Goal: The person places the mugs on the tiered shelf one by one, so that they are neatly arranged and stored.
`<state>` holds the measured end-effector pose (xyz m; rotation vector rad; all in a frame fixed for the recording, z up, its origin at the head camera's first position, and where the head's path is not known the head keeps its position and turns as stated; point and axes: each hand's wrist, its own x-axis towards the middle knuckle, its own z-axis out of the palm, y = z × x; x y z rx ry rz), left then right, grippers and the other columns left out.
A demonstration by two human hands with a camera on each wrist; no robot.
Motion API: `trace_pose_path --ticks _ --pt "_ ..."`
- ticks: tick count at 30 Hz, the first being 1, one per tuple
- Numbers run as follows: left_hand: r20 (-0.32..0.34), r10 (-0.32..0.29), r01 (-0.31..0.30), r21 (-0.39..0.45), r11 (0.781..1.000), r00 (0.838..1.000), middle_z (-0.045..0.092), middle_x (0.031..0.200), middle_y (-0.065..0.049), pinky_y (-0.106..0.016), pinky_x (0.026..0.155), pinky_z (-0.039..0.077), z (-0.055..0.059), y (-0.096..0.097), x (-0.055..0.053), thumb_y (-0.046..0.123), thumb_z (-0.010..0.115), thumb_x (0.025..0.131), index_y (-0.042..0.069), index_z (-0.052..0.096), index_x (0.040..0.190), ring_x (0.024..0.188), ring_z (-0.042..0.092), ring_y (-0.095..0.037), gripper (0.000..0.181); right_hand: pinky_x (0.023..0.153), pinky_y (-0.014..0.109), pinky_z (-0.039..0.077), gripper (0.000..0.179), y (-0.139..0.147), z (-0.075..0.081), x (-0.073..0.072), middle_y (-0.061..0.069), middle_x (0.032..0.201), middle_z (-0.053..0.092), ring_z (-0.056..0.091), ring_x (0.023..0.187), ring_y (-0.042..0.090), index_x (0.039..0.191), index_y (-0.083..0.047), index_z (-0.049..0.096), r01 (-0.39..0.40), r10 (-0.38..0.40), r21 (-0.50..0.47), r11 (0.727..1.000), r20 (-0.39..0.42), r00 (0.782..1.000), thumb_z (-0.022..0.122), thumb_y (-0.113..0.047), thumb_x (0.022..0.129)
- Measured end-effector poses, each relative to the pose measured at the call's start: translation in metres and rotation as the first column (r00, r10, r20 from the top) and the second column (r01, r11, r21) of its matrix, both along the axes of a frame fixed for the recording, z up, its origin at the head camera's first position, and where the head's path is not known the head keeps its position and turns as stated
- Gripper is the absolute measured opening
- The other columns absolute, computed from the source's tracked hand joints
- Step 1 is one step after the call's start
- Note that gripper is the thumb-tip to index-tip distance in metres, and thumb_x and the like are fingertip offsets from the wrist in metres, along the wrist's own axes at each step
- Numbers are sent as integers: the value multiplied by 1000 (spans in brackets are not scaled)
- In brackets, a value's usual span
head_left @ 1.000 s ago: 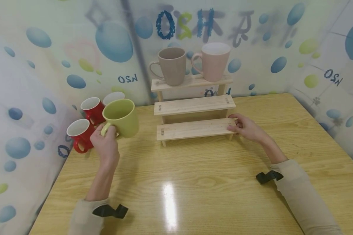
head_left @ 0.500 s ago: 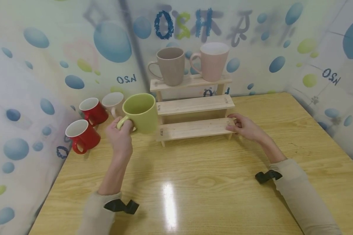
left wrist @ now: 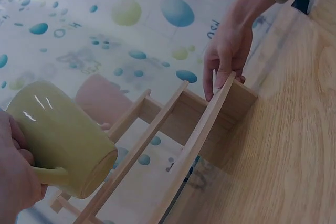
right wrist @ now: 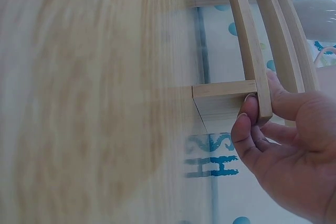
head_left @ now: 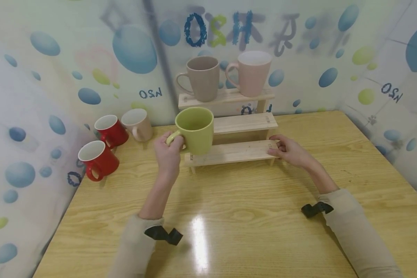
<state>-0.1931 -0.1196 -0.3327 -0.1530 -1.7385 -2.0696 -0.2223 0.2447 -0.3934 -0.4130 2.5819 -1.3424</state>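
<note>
A yellow-green mug [head_left: 196, 133] is held by its handle in my left hand [head_left: 167, 156], upright and in front of the left part of a three-step wooden rack [head_left: 243, 151]. In the left wrist view the mug [left wrist: 60, 137] overlaps the rack's shelf boards. My right hand [head_left: 292, 152] pinches the right end of the lowest shelf. Thumb and fingers meet on either side of that board [right wrist: 255, 61] in the right wrist view. On the top shelf stand a grey-brown mug [head_left: 204, 79] at left and a pink mug [head_left: 253, 73] at right.
Two red mugs [head_left: 99, 158] with white insides stand at the table's left side, close to the printed wall sheet [head_left: 48, 116]. A pale pink mug [head_left: 138, 124] is beside them. The wooden table [head_left: 243, 216] extends in front of the rack.
My left hand has carried the yellow-green mug rightward, from beside the red mugs to the rack's left part. The right hand has stayed on the lowest shelf's end.
</note>
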Motion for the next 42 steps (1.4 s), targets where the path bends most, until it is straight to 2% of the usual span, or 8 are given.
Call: trace_pose_path --ticks 11,20,25,32,42 --pt "38 -70 69 20 997 997 34 56 6 -18 50 30 -3 42 -8 -8 51 81 13 38 59 51 30 -5 32 68 35 51 60 1 -2 -1 17 101 59 58 84 29 148 10 33 0 0 6 1000 -1 1000 60 -18 102" --pt "40 -110 108 46 993 993 33 56 6 -19 49 29 -1 70 -18 -7 51 82 13 38 60 51 29 -5 32 70 37 53 59 1 -2 -1 17 100 59 58 84 28 147 9 34 8 -8 10 1000 7 1000 60 -18 102" --pt "42 -145 142 53 988 989 33 56 4 -20 50 29 -5 80 -25 -7 51 83 13 39 61 51 29 -7 32 70 35 53 59 1 -3 -2 16 99 58 57 83 27 147 10 34 9 -9 2 1000 7 1000 61 -17 102" --pt "5 -191 191 -1 982 982 35 57 4 -21 49 28 -2 91 -33 -6 51 83 12 40 62 51 30 -7 30 68 34 51 59 2 -2 -1 13 95 55 54 80 25 146 8 36 14 -14 7 1000 -5 1000 62 -20 102" --pt "31 -231 232 -43 972 973 38 57 5 -21 49 30 -3 104 -52 -7 52 82 13 42 61 52 33 -7 31 66 34 50 58 2 -2 -1 11 89 51 53 77 27 145 8 37 8 -8 5 1000 -9 1000 62 -20 101"
